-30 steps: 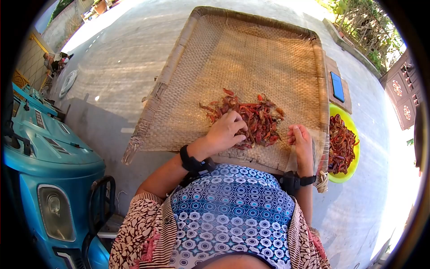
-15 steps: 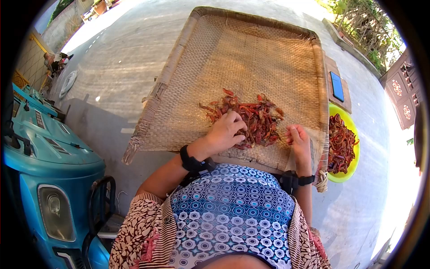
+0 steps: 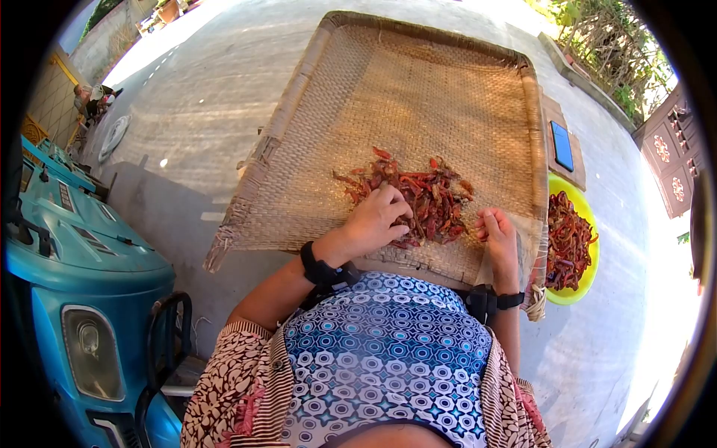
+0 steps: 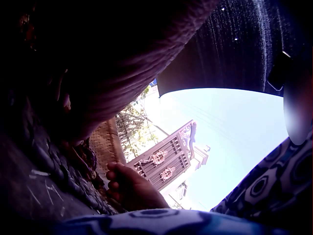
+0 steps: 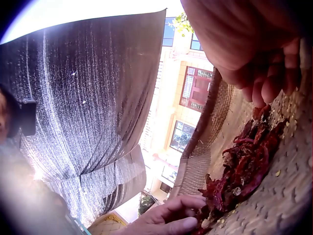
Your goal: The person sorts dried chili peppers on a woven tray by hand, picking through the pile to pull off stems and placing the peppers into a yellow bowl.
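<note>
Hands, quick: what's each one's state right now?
Left hand: on the dried peppers; grip cannot be told.
Right hand: closed, fingers curled, nothing visibly held.

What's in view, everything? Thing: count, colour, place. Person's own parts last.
woven tray: 1, tan, centre
basin: 1, lime, right of tray
peppers: uncounted, red, on tray and in basin
board: 1, brown, right of tray
flat device: 1, blue, on board
vehicle: 1, teal, left
gate: 1, brown, far right
plants: uncounted, green, upper right
ground: 1, grey, below
sheet: 1, dark, overhead
building: 1, cream, beyond sheet
bystander: 1, colours unclear, far left
top: 1, blue and white, bottom centre
sleeves: 2, cream and maroon, bottom
wristbands: 2, black, one per wrist
left hand: 1, bare, on peppers
right hand: 1, bare, over tray's right side
</note>
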### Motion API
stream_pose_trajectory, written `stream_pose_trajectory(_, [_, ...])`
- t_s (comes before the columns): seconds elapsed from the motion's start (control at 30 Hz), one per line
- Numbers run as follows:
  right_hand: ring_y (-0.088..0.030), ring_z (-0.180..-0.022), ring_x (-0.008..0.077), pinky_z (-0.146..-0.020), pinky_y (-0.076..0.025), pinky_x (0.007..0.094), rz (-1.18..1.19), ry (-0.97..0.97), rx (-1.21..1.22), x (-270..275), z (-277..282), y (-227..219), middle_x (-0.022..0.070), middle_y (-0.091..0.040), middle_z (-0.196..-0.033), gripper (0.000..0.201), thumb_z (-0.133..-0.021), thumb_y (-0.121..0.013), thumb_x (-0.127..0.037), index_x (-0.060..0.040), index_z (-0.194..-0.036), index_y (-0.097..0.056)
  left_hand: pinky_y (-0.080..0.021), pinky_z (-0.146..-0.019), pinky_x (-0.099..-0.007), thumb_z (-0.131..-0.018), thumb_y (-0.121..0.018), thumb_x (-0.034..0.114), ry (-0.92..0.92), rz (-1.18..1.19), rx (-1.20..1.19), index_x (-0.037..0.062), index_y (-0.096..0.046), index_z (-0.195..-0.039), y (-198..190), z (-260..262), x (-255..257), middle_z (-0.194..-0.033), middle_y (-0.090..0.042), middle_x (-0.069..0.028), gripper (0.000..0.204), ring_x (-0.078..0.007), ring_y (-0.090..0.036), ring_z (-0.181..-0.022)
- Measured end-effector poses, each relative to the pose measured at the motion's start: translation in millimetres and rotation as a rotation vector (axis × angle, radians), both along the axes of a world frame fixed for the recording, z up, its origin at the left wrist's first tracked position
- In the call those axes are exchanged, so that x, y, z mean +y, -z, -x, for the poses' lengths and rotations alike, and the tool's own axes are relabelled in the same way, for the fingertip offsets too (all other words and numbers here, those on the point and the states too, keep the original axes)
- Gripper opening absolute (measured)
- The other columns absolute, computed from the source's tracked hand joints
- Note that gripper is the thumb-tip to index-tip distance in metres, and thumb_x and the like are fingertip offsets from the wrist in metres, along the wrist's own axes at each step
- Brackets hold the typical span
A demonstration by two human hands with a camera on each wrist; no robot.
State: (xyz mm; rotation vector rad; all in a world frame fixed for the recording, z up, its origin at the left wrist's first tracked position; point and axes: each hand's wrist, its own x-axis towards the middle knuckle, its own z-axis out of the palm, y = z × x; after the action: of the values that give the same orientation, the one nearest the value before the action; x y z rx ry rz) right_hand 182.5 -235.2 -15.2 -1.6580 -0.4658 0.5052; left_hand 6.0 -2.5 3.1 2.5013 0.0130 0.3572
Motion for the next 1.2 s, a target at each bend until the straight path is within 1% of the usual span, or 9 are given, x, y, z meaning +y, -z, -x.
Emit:
stream_pose_trajectory(0.23, [-0.048,-0.065,0.0050,-0.061,-0.040,0.0190,-0.014,-0.005,-0.001,0.2,0.8,0.8,-0.0019,-0.058,-0.078,0.021,-0.100,-0.049,-0.024,-0.0067,-0.098,-0.062,-0.043,-0.092,-0.0384,-0.079,-0.070,0.016,0.005,-0.001,0.003,0.0091,-0.063,-0.099,0.4,0.4,0.5,-0.108,-0.047,-0.0092,0.023,-0.0287,-0.049,-0.106])
stream_pose_trajectory(0.33, [-0.049,-0.066,0.0052,-0.062,-0.042,0.0197,-0.009,0.001,0.001,0.3,1.6,-1.4,-0.0011,-0.059,-0.078,0.021,-0.099,-0.050,-0.021,-0.0044,-0.098,-0.062,-0.043,-0.092,-0.0385,-0.079,-0.070,0.016,0.010,0.005,0.006,0.0089,-0.063,-0.100,0.0,0.3,0.6,-0.108,-0.047,-0.0094,0.023,-0.0287,-0.048,-0.106])
stream_pose_trajectory(0.53, [-0.049,-0.066,0.0052,-0.062,-0.042,0.0200,0.008,0.016,0.007,0.3,1.5,-0.4,-0.0011,-0.059,-0.078,0.020,-0.099,-0.049,-0.021,-0.0046,-0.098,-0.062,-0.043,-0.092,-0.0383,-0.079,-0.069,0.016,0.017,0.011,0.000,0.0088,-0.063,-0.100,-0.1,0.2,1.2,-0.108,-0.048,-0.0096,0.023,-0.0290,-0.048,-0.106])
stream_pose_trajectory(0.63, [-0.049,-0.065,0.0052,-0.061,-0.040,0.0193,0.001,0.010,-0.003,0.3,1.0,1.8,-0.0016,-0.059,-0.077,0.022,-0.099,-0.050,-0.025,-0.0065,-0.098,-0.062,-0.043,-0.091,-0.0382,-0.079,-0.069,0.016,0.015,0.005,-0.002,0.0089,-0.063,-0.099,1.0,0.1,1.3,-0.108,-0.048,-0.0095,0.023,-0.0289,-0.049,-0.105])
stream_pose_trajectory(1.2, [-0.048,-0.066,0.0056,-0.062,-0.040,0.0198,-0.002,0.001,-0.004,0.6,-0.2,2.6,-0.0012,-0.059,-0.078,0.022,-0.099,-0.050,-0.026,-0.0065,-0.098,-0.061,-0.043,-0.091,-0.0379,-0.079,-0.069,0.016,0.011,0.012,-0.003,0.0093,-0.063,-0.099,0.6,0.6,1.2,-0.107,-0.048,-0.0088,0.022,-0.0280,-0.049,-0.105])
